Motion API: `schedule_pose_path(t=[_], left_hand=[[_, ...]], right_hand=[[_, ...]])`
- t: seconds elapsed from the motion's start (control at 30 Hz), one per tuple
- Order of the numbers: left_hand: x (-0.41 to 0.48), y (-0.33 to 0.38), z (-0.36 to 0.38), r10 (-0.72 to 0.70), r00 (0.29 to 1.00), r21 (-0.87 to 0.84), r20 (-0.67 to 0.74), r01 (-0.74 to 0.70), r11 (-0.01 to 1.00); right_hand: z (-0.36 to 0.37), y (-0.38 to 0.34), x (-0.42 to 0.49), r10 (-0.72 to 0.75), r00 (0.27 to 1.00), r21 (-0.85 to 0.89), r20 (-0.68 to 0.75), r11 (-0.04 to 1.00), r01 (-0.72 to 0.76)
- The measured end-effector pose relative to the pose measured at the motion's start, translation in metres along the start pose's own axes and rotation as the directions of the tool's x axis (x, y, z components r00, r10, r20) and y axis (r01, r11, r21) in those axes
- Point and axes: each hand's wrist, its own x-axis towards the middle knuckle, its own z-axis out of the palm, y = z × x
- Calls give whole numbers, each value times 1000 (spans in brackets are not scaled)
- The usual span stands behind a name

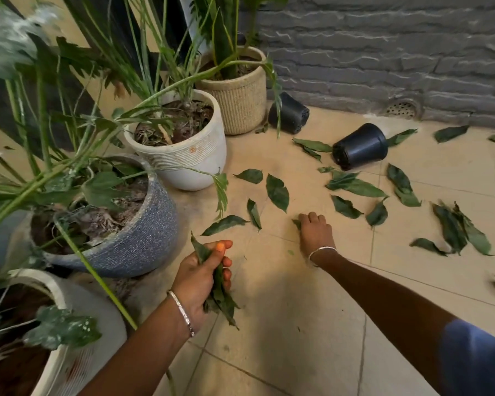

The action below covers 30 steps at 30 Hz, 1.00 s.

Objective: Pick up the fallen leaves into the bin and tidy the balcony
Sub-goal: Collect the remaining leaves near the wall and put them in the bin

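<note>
Left hand (200, 277) curls its fingers (226, 262) tight around a bunch of leaves (220, 295) just beside the blue pot (143, 232). Right hand (316, 232), farther from that pot, grips a leaf (297, 223) on the floor (283, 324) with curled fingers; loose leaves (277, 192) lie scattered beyond.
</note>
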Motion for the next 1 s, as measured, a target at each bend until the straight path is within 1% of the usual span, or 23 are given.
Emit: schedule_pose_path(t=[0.07,0.17,0.2,0.3,0.37,0.43,0.5,0.57,0.67,0.77,0.8,0.9,0.93,1.0], left_hand=[[-2,1,-6,4,1000,-4,7,-4,1000],[-3,6,-14,18,1000,-35,-16,-19,999],[-4,9,-16,25,1000,-43,-18,-26,999],[-6,15,-20,37,999,-63,-25,-38,997],[-6,17,-21,49,998,-87,-34,-52,995],[-4,18,-22,63,997,-106,-46,-67,992],[-2,17,-25,68,996,-108,-54,-74,991],[1,17,-27,68,996,-106,-65,-74,992],[4,18,-29,71,995,-122,-76,-80,989],[8,19,-26,69,994,-158,-81,-81,984],[9,19,-24,65,995,-165,-79,-77,983],[11,18,-22,53,996,-158,-70,-63,985],[12,18,-22,49,996,-154,-69,-59,986],[12,18,-22,38,996,-150,-76,-49,987]], right_hand=[[2,-3,2,22,999,85,-26,996,-20],[3,-17,3,69,992,327,-108,944,-30],[1,-25,3,79,987,383,-141,924,-19],[-3,-54,14,103,975,453,-196,892,-3],[-4,-72,29,91,979,483,-182,876,8],[-4,-90,44,39,987,514,-153,856,46],[-6,-104,56,0,988,513,-157,854,81],[-6,-114,66,0,992,488,-128,871,63],[1,-117,74,11,1000,364,-3,931,-9],[10,-110,77,60,994,311,90,947,-85],[13,-108,77,54,995,290,86,954,-77],[21,-106,75,-53,997,158,48,987,44],[21,-106,73,-70,997,143,38,988,64],[20,-105,70,-67,998,213,6,975,64]])
